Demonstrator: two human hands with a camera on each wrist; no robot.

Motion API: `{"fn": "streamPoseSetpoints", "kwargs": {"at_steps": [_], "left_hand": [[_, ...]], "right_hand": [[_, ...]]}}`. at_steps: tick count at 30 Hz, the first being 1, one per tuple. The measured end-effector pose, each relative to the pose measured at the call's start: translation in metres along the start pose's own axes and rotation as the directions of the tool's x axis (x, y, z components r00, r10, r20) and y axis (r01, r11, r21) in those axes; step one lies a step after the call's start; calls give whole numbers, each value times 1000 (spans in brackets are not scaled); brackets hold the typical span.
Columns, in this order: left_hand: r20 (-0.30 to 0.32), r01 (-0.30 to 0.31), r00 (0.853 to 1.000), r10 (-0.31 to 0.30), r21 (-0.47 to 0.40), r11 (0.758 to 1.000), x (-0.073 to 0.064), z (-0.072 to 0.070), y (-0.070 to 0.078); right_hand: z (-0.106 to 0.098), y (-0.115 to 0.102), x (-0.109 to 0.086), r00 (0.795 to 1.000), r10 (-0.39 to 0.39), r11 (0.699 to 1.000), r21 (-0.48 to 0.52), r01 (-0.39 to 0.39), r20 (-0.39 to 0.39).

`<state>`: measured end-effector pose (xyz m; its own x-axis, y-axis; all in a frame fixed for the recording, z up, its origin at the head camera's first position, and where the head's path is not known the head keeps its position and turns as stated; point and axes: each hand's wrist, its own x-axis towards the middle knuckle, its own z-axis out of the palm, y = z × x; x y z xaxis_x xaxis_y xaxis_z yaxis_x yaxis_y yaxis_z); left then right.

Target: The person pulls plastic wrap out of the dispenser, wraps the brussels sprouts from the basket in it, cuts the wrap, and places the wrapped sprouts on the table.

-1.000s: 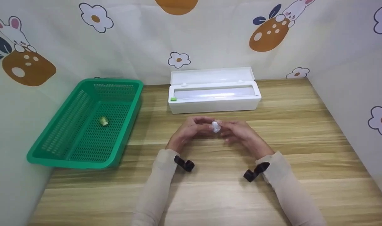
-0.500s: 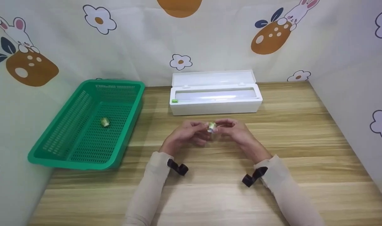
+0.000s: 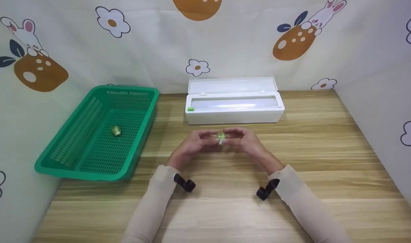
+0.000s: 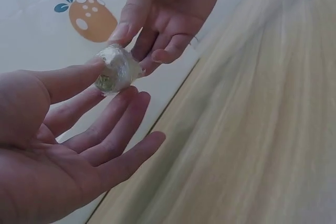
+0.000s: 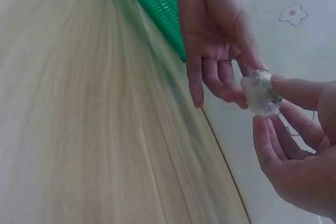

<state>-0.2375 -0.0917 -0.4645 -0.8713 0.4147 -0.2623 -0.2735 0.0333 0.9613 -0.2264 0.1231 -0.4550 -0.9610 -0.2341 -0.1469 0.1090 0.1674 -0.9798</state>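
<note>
A small roundish piece (image 3: 221, 136), green and whitish, is wrapped in clear cling film and held above the table between both hands. From one side my left hand (image 3: 193, 145) pinches it between thumb and fingertips. My right hand (image 3: 247, 143) pinches the opposite side. In the left wrist view the crinkled film shows white over a green patch on the wrapped piece (image 4: 116, 69). The right wrist view shows the same wrapped piece (image 5: 260, 94) between the fingertips. What is inside the film is too small and blurred to identify.
On the left stands a green plastic basket (image 3: 131, 158) with a similar small green-white piece (image 3: 116, 131) in it. A white cling film dispenser (image 3: 235, 117), lid raised, stands at the back with a green cutter slide (image 3: 190, 109). Patterned cloth (image 3: 239, 44) hangs behind the wooden table (image 3: 225, 209).
Both hands have shifted slightly left with the wrapped piece, turning it so that green shows where white film showed before. The fingers have changed their grip around it.
</note>
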Motion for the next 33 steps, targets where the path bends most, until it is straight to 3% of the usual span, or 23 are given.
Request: {"fn": "streamPoseSetpoints", "kwargs": {"at_steps": [5, 10, 17, 24, 29, 33], "left_hand": [[-30, -16, 999, 15, -29, 999, -5, -7, -3], [-94, -23, 995, 23, 5, 1000, -11, -15, -2], [-170, -17, 985, 25, 46, 999, -19, -27, -5], [-237, 21, 971, -1, 83, 996, -26, -40, -7], [-246, 9, 969, 1, 40, 999, -30, -50, -8], [-252, 6, 968, 7, 53, 999, -33, -56, -11]], "right_hand": [[10, 0, 6, 1000, -14, 999, -46, 14, -8], [19, -2, 11, 999, -35, 996, -85, 36, 16], [31, -3, 17, 998, 15, 998, -68, -11, 61], [43, -7, 23, 990, 118, 993, -35, -116, 72], [56, -6, 29, 985, 149, 989, -1, -149, 86], [67, -3, 32, 988, 135, 990, 22, -137, 74]]}}
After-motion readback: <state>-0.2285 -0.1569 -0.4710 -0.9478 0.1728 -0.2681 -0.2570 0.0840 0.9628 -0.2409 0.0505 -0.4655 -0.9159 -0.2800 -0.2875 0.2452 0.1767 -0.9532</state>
